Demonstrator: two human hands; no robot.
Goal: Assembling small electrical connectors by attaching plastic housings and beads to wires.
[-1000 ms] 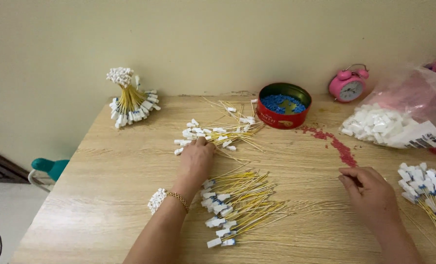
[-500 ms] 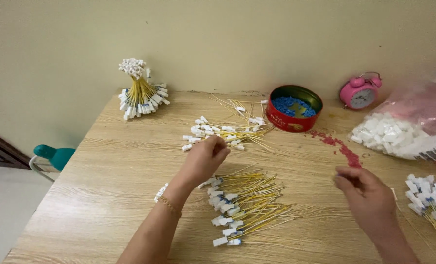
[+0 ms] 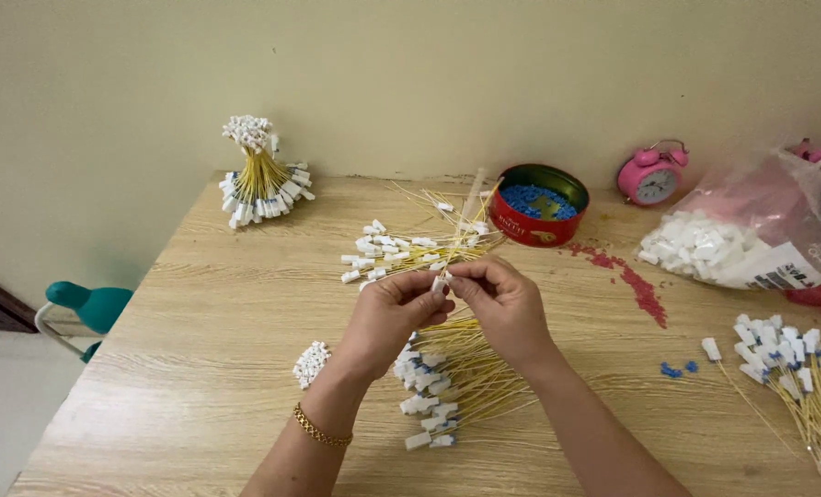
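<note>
Pale wall was seen behind a wooden table [image 3: 199, 304] with light grain. Above the middle of the table, the left hand [image 3: 394, 313] and the right hand [image 3: 502, 304] were brought together, fingertips touching. A small white cap [image 3: 439, 284] on a thin yellow stick was pinched between them, so both hands were closed on this one piece. Just under the hands, a loose pile of yellow sticks [image 3: 452, 382] with white ends was spread on the table. A second pile of the same sticks [image 3: 406, 253] was lying a little farther, near a red round tin [image 3: 530, 225] filled with small blue pieces. A tied bundle [image 3: 258, 179] of sticks was standing at the far left corner. A pink alarm clock [image 3: 651, 175] was placed near the wall, and beside it a clear plastic bag [image 3: 751, 239] with white caps was resting. More capped sticks [image 3: 797, 368] were seen at the right edge. A small heap of white caps [image 3: 311, 364] was lying close to the left wrist, where a gold bracelet [image 3: 321, 428] was worn.
</note>
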